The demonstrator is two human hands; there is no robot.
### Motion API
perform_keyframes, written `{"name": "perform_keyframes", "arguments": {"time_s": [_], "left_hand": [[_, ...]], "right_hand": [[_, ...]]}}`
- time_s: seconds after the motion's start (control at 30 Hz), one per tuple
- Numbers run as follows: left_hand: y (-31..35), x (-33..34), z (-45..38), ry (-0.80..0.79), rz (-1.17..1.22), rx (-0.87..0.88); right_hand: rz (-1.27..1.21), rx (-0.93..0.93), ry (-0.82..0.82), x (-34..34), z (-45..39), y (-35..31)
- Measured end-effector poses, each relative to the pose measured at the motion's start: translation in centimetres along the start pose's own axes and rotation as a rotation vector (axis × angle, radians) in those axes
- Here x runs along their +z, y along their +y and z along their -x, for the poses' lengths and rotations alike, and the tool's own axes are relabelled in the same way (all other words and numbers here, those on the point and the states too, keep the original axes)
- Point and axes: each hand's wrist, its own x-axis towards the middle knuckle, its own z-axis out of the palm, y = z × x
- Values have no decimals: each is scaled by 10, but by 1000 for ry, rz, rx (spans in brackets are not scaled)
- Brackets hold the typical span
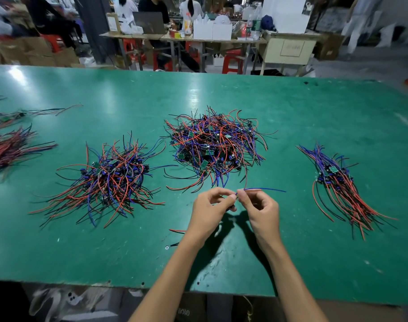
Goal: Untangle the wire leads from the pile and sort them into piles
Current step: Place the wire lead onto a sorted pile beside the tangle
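Both hands (236,205) (fingers curled) pinch one blue lead (265,189).

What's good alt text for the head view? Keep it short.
Two hands, left hand and right hand, pinch one wire lead above a green table, just in front of a tangled central pile. A looser pile lies to the left and a combed bundle to the right.
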Motion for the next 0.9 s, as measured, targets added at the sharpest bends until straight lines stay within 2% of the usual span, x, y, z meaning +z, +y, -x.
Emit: {"name": "perform_keyframes", "arguments": {"time_s": [0.1,0.27,0.5,0.77,0.9], "left_hand": [[-8,0,1,59,0,31],[-16,0,3,65,-50,75],[-19,1,3,94,-92,40],[-22,2,4,144,-159,60],[-22,0,4,116,-192,83]], "right_hand": [[50,8,-15,2,1,1],[62,-11,-47,0,2,-1],[37,-23,-122,-1,2,-2],[80,-54,-91,0,2,0],[148,-45,-77,1,1,2]]}}
